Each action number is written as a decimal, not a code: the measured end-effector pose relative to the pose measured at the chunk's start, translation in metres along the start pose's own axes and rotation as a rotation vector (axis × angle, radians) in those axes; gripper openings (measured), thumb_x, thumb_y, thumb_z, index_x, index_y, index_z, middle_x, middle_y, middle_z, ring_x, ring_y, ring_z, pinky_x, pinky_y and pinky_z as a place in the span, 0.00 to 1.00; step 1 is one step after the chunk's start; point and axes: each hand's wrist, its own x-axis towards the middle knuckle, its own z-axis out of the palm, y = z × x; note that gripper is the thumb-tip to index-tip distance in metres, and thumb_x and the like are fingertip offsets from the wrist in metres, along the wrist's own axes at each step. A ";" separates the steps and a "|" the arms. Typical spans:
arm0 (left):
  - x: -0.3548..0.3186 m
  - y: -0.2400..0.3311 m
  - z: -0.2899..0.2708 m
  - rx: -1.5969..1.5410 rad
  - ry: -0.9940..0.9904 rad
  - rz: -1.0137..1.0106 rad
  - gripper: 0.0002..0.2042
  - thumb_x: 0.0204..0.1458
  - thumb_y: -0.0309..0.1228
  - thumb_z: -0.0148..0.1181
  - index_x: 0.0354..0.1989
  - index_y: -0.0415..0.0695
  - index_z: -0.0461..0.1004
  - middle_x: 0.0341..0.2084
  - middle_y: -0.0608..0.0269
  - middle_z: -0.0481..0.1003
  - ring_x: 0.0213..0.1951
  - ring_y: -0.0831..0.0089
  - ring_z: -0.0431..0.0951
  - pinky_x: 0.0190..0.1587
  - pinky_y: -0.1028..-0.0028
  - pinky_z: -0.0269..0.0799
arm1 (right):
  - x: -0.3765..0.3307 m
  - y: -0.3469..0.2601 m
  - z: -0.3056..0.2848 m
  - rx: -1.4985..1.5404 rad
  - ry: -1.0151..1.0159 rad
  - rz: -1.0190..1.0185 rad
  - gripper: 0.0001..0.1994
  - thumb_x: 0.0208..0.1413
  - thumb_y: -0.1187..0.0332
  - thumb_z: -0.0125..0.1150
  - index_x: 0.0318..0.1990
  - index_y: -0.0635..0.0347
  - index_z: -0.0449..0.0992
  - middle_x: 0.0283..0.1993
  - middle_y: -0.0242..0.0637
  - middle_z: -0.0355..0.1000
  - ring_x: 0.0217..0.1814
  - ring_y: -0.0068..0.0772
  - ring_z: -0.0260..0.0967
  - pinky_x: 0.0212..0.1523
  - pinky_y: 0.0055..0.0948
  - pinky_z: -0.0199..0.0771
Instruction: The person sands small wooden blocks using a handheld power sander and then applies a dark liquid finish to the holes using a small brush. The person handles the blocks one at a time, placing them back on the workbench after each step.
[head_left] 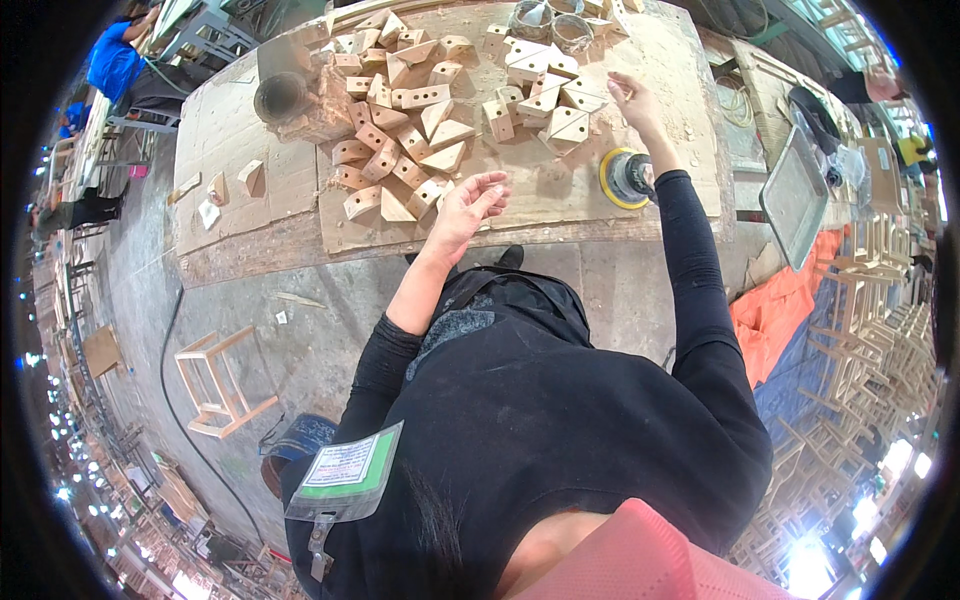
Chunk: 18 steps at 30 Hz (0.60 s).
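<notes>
My left hand is over the table's near edge, fingers loosely bent and apart, holding nothing I can see. Close to it lies a loose pile of small drilled wooden blocks, many with slanted ends and two dark holes. Farther right my right hand reaches over the table, its fingers extended and seemingly empty. Just left of those fingers sits a tighter stack of similar blocks. Below my right hand, beside the forearm, a round sander with a yellow rim rests on the tabletop.
The worktable is covered with cardboard and sawdust. Several round containers stand at its far edge, and a dark cylinder at left. A grey tray is at right. A small wooden frame stands on the floor.
</notes>
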 end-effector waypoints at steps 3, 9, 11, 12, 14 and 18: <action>0.000 -0.002 -0.007 0.011 -0.023 0.010 0.14 0.59 0.31 0.55 0.51 0.39 0.72 0.28 0.73 0.72 0.31 0.84 0.71 0.40 0.82 0.69 | 0.012 0.009 -0.010 -0.048 0.088 0.085 0.16 0.58 0.53 0.55 0.43 0.52 0.80 0.38 0.37 0.79 0.40 0.34 0.76 0.43 0.31 0.73; 0.000 0.001 -0.004 0.033 0.050 -0.039 0.13 0.59 0.29 0.52 0.51 0.38 0.72 0.23 0.75 0.67 0.28 0.85 0.66 0.38 0.81 0.67 | 0.029 0.026 -0.021 -0.083 0.187 0.115 0.16 0.58 0.51 0.55 0.35 0.51 0.82 0.32 0.32 0.79 0.37 0.32 0.77 0.42 0.31 0.73; 0.000 0.003 -0.004 0.059 0.074 -0.051 0.14 0.59 0.29 0.53 0.51 0.38 0.71 0.24 0.75 0.67 0.28 0.85 0.66 0.38 0.81 0.67 | 0.037 0.030 -0.022 -0.071 0.220 0.116 0.15 0.58 0.52 0.55 0.36 0.51 0.82 0.33 0.32 0.79 0.39 0.33 0.77 0.43 0.32 0.73; 0.001 0.003 -0.005 0.063 0.079 -0.068 0.14 0.59 0.29 0.53 0.51 0.39 0.72 0.24 0.75 0.68 0.28 0.85 0.67 0.38 0.81 0.67 | 0.042 0.032 -0.022 -0.044 0.250 0.097 0.14 0.58 0.53 0.56 0.37 0.51 0.82 0.34 0.33 0.80 0.40 0.33 0.77 0.43 0.32 0.73; 0.000 0.002 -0.008 0.070 0.098 -0.102 0.14 0.59 0.29 0.54 0.51 0.39 0.72 0.24 0.75 0.68 0.29 0.85 0.67 0.38 0.81 0.67 | 0.054 0.032 -0.022 -0.046 0.271 0.087 0.13 0.57 0.55 0.56 0.40 0.51 0.81 0.36 0.33 0.80 0.41 0.33 0.77 0.45 0.31 0.74; 0.000 0.000 -0.017 0.052 0.137 -0.121 0.13 0.57 0.29 0.56 0.50 0.41 0.72 0.24 0.77 0.69 0.27 0.86 0.67 0.35 0.83 0.65 | 0.086 0.033 -0.016 -0.104 0.286 0.089 0.13 0.56 0.59 0.60 0.45 0.50 0.79 0.40 0.32 0.79 0.44 0.29 0.77 0.47 0.29 0.73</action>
